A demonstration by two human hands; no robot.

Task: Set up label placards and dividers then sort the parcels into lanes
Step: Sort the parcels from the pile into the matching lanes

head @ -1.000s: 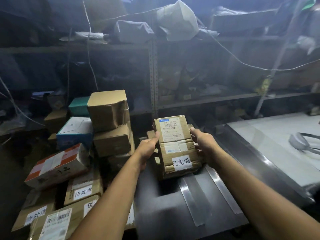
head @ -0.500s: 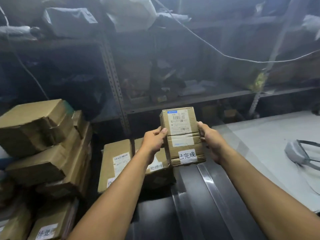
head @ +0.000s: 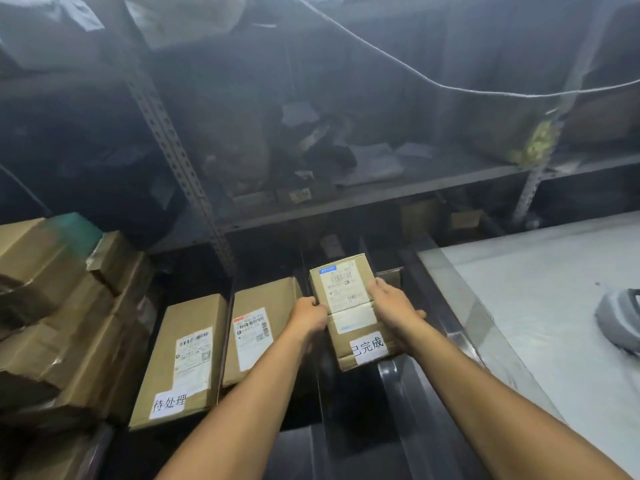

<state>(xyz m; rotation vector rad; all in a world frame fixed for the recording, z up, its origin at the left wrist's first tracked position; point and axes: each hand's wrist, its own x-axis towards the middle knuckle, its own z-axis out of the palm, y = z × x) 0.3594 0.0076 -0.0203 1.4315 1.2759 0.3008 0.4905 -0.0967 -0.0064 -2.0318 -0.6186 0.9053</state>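
Head view: my left hand point(head: 308, 317) at 9 o'clock and right hand point(head: 391, 303) at 3 grip the parcel point(head: 349, 306) by its long sides. Its long axis runs 12 to 6, over the rightmost lane point(head: 353, 403); a neighbouring parcel point(head: 256, 330) lies at 9.

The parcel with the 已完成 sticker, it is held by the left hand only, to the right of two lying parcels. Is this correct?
No, both hands hold it: the left hand grips the parcel on its left edge, the right hand on its right edge, as the head view shows. It is indeed right of the two lying parcels.
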